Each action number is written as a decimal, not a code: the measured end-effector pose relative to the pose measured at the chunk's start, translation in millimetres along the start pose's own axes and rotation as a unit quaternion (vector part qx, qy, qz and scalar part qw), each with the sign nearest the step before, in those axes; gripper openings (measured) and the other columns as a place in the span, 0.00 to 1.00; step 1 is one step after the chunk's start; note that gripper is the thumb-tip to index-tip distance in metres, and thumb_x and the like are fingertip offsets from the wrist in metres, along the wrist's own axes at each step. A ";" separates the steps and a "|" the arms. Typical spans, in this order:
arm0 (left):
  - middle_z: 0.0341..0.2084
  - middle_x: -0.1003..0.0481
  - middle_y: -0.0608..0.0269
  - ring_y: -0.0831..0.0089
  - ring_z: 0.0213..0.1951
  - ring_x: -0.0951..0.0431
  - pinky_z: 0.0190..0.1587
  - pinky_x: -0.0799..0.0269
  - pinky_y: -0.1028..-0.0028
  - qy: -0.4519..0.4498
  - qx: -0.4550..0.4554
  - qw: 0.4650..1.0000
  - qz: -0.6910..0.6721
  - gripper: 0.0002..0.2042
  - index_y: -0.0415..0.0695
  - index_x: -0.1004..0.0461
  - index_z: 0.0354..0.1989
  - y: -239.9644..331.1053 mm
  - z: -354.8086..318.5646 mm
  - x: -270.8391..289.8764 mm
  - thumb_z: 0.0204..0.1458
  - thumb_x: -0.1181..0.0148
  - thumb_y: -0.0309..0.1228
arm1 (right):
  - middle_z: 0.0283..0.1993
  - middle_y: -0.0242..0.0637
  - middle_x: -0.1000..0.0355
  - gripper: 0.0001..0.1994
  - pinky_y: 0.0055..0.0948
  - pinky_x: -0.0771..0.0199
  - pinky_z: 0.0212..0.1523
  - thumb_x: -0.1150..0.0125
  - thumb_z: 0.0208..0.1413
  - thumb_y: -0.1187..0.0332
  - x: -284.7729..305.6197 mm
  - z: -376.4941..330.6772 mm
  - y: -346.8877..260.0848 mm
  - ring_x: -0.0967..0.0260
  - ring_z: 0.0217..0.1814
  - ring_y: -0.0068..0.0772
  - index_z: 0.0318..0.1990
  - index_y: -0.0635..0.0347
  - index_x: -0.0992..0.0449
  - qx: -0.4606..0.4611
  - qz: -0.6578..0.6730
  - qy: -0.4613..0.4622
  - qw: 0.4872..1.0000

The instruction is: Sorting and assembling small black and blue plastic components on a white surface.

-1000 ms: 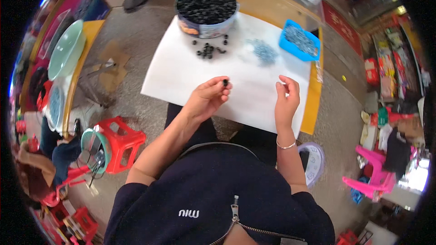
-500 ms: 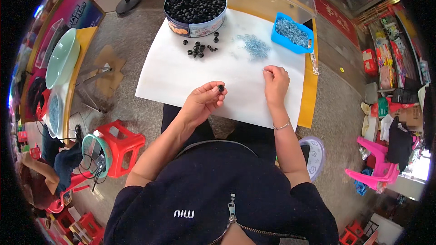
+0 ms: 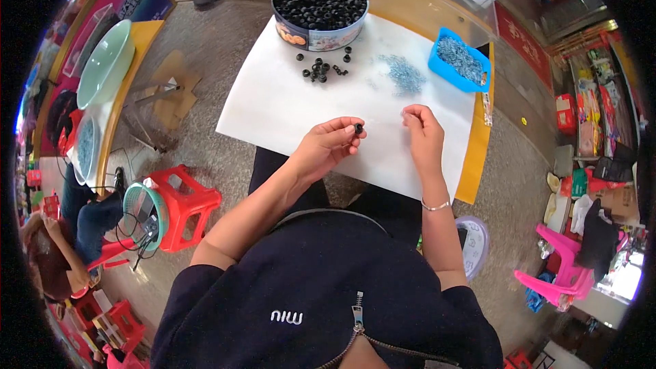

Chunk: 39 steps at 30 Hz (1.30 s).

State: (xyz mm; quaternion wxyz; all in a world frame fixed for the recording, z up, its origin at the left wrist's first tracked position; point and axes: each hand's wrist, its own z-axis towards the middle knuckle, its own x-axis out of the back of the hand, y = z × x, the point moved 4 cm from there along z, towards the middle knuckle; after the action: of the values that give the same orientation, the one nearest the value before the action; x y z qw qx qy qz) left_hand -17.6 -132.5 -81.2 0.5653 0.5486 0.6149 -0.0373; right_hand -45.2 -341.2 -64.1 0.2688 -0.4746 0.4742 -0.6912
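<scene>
Head view, near to far. My dark jacket [image 3: 328, 301] fills the lower edge; both forearms run up to a white sheet [image 3: 273, 106] on the table. L hand [image 3: 328, 147]: thumb and forefinger pinched narrow on one small black bead [image 3: 358, 128], held just above the sheet. R hand [image 3: 424, 133]: fingertips closed together as if on something very small; too tiny to tell what, if anything. Bead lies to the left of the R fingertips, close but apart, at about the same height; its axis can't be read at this size. Beyond: loose black beads [image 3: 320, 68] and a scatter of small grey metal bits [image 3: 404, 75] on the sheet. Farthest: round tin [image 3: 321, 35] full of black beads, blue tray [image 3: 439, 68] of metal bits at its right.
</scene>
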 end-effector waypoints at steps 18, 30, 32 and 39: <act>0.30 0.25 0.67 0.80 0.29 0.28 0.36 0.28 0.79 -0.004 -0.116 0.980 0.163 0.09 0.37 0.25 0.43 4.0 -10.9 -6.3 0.57 0.43 0.28 | 0.31 0.35 0.28 0.03 0.22 0.31 0.32 0.41 0.52 0.77 -34.4 -45.2 -77.7 0.31 0.30 0.24 0.35 0.64 0.26 0.123 -0.018 -0.112 0.986; 0.32 0.25 0.64 0.79 0.32 0.27 0.38 0.29 0.78 -0.120 0.008 0.982 0.143 0.10 0.38 0.27 0.44 3.8 -18.8 5.0 0.56 0.43 0.30 | 0.33 0.27 0.33 0.10 0.18 0.37 0.39 0.38 0.52 0.74 -48.8 -41.9 -51.4 0.37 0.35 0.17 0.39 0.58 0.32 -0.141 0.260 -0.323 0.899; 0.34 0.25 0.63 0.79 0.32 0.26 0.38 0.28 0.78 -0.114 0.002 0.992 0.059 0.10 0.38 0.27 0.45 3.9 -17.5 6.7 0.57 0.45 0.29 | 0.33 0.27 0.33 0.08 0.19 0.37 0.38 0.40 0.53 0.73 -53.7 -39.1 -53.1 0.37 0.34 0.16 0.39 0.58 0.31 -0.149 0.291 -0.296 0.898; 0.36 0.25 0.61 0.78 0.33 0.26 0.39 0.26 0.80 -0.094 -0.021 0.989 -0.115 0.11 0.37 0.30 0.47 4.3 -11.1 21.4 0.59 0.47 0.28 | 0.33 0.35 0.30 0.06 0.29 0.33 0.38 0.42 0.52 0.72 -72.0 26.3 -46.0 0.33 0.35 0.29 0.36 0.61 0.24 0.069 -0.027 -0.121 0.990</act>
State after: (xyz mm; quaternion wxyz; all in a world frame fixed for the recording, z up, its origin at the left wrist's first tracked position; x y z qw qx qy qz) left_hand -16.6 -109.9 -90.5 0.6236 0.4567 0.6187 -0.1405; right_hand 11.5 -274.0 -48.5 0.3380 -0.5476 0.3764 -0.6664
